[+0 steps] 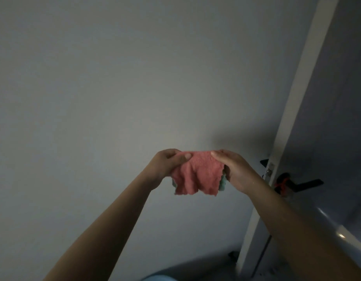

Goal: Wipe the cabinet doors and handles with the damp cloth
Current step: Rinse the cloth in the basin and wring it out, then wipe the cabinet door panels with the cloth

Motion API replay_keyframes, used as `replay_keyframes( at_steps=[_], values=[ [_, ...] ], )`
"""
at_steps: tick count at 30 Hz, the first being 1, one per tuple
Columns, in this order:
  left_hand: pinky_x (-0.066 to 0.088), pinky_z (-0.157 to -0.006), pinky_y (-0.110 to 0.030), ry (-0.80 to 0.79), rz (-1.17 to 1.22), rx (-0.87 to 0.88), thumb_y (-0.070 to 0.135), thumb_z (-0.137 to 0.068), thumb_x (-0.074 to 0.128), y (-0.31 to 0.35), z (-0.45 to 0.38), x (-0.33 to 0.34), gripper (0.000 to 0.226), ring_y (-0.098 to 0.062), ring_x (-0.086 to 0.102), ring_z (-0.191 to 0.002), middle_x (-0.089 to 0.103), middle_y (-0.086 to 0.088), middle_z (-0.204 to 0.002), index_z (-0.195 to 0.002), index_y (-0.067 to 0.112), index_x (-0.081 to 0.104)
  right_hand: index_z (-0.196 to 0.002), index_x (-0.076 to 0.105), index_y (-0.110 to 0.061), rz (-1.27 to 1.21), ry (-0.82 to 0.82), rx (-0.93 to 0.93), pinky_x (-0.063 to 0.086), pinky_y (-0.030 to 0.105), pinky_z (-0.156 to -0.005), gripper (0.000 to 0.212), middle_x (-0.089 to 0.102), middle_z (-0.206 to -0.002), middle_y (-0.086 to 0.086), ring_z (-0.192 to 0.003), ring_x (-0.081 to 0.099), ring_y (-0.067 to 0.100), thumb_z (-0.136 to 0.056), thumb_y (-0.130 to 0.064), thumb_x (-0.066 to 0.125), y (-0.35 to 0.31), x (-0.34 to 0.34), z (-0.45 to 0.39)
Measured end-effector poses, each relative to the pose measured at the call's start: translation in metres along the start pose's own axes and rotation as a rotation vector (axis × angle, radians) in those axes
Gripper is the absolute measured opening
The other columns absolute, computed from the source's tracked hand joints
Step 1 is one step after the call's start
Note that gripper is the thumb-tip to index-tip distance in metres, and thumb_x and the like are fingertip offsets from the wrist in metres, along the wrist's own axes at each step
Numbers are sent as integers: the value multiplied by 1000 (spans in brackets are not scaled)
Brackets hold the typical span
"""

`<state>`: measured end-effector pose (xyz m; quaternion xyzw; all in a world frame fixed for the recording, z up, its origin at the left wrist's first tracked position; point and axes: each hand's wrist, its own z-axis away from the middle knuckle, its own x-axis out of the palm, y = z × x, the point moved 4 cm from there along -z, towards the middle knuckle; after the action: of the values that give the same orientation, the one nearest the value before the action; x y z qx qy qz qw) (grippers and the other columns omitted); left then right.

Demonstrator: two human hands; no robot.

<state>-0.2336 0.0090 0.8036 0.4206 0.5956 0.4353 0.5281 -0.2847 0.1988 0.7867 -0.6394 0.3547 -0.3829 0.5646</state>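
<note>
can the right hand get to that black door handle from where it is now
Probably yes: the black door handle lies just right of the right hand with nothing between them, but that hand and the left hand both pinch the pink cloth.

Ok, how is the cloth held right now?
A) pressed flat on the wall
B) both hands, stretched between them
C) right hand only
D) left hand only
B: the left hand and the right hand each pinch a top corner of the cloth, which hangs between them in front of the wall.
</note>
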Motion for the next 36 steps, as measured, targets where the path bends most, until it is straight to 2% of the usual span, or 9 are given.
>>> replay_keyframes(
  at_steps=[3, 8, 12, 16, 22, 28, 31, 34, 36],
  values=[
    [48, -60, -26, -24, 0, 6, 35, -84, 68, 5, -15, 26, 24, -15, 59, -63, 64, -2, -72, -84, 11, 68, -88, 56, -3, 38, 22, 0, 47, 30, -47, 36, 59, -68, 13, -54, 58, 28, -77, -31, 76, -5, -17, 14],
    [52, -60, -22, -57, 50, 32, 25, -86, 67, 18, -50, 82, 18, -12, 64, -66, 70, -3, -77, -91, 9, 71, -87, 63, -10, 268, 368, -97, 54, 38, -65, 17, 69, -82, 8, -73, 67, 26, -80, -18, 75, -19, -90, 22],
    [56, -72, -32, -77, 98, 68, 20, -86, 67, 29, -90, 143, 16, -16, 68, -79, 73, -8, -92, -98, 9, 71, -84, 60, -11, 500, 589, -228, 44, 20, -60, 12, 63, -75, -2, -69, 58, 12, -82, -13, 72, -41, -145, 24],
    [56, -75, -24, -67, 191, 51, 21, -88, 65, 34, -125, 199, 27, -15, 67, -89, 70, -11, -107, -114, 13, 66, -76, 55, -19, 611, 755, -261, 36, 15, -55, 16, 55, -69, -11, -66, 55, 12, -86, -16, 66, -50, -187, 21],
    [40, -91, -21, -101, 174, 115, 44, -93, 52, 52, -157, 265, 50, -8, 53, -112, 53, 2, -133, -139, 26, 46, -95, 57, -16, 663, 735, -268, 43, 21, -61, 8, 59, -81, -7, -73, 56, 10, -91, -21, 62, -44, -244, 19],
    [46, -85, -18, -34, 265, 193, 38, -95, 50, 56, -176, 298, 25, -11, 59, -106, 64, 5, -112, -116, 26, 57, -94, 59, -14, 620, 734, -213, 36, 1, -56, 3, 59, -82, -4, -71, 52, 2, -92, -16, 60, -35, -275, 24],
    [48, -82, -20, 0, 288, 181, 39, -95, 49, 48, -180, 308, 29, -9, 60, -98, 64, 4, -107, -118, 21, 54, -97, 62, -9, 555, 732, -141, 39, 3, -57, 7, 60, -82, -2, -72, 55, 6, -93, -13, 58, -27, -285, 27],
    [48, -80, -18, 31, 289, 192, 41, -96, 47, 45, -179, 313, 35, -8, 58, -98, 61, 4, -108, -123, 19, 51, -88, 60, -15, 430, 743, -98, 48, 20, -68, 9, 59, -78, -3, -76, 60, 18, -94, -13, 54, -21, -284, 28],
    [45, -73, -14, 41, 306, 178, 38, -97, 45, 44, -179, 317, 33, -8, 55, -95, 57, 4, -104, -124, 18, 48, -92, 59, -18, 453, 753, -66, 45, 18, -63, 5, 59, -82, -5, -74, 58, 9, -95, -17, 55, -19, -280, 27]
  ],
)
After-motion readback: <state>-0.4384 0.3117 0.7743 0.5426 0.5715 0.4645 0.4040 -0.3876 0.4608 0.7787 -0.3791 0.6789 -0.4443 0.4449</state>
